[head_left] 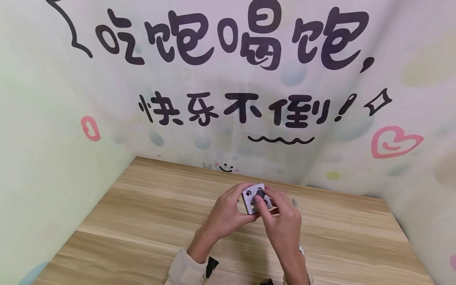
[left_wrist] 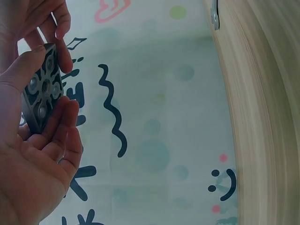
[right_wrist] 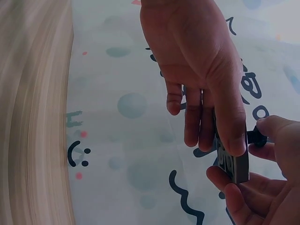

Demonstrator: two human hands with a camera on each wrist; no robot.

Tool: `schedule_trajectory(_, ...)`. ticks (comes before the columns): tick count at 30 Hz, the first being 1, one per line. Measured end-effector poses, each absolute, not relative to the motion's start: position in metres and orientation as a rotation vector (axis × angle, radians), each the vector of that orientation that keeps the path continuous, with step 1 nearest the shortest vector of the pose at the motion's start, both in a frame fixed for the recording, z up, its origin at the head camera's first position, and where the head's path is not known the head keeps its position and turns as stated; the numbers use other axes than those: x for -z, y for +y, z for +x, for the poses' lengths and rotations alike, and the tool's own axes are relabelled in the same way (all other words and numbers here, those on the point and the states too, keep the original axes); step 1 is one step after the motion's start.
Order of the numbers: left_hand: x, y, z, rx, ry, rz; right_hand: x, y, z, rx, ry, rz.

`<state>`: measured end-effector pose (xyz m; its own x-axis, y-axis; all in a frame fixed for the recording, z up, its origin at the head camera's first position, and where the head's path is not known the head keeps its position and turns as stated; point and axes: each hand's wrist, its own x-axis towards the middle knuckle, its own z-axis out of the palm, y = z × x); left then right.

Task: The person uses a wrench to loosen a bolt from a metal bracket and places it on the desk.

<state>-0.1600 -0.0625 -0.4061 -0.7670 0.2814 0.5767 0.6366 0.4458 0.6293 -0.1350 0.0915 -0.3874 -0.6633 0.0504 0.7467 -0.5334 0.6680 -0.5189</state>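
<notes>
Between both hands, block (head_left: 253, 198) faces holes upward.

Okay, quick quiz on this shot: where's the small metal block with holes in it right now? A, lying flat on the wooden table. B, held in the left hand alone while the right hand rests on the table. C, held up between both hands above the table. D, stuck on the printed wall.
C: the left hand grips the block from the side while the right hand pinches a dark knob on its face, above the table.
</notes>
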Motion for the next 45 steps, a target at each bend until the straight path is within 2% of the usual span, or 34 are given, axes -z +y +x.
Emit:
schedule_trajectory(18, 0.405, -0.064, -0.160, 1.256, -2.331, -0.756, 0.389, 0.093, -0.137, -1.005, -2.098, 0.411)
schedule_trajectory(33, 0.404, -0.067, -0.161, 1.267, -2.363, -0.747, 0.387, 0.093, -0.135, -1.235, -2.085, 0.343)
schedule_trajectory(45, 0.405, -0.080, -0.167, 1.250, -2.510, -0.764, 0.391, 0.100, -0.140, -1.230, -2.142, 0.293)
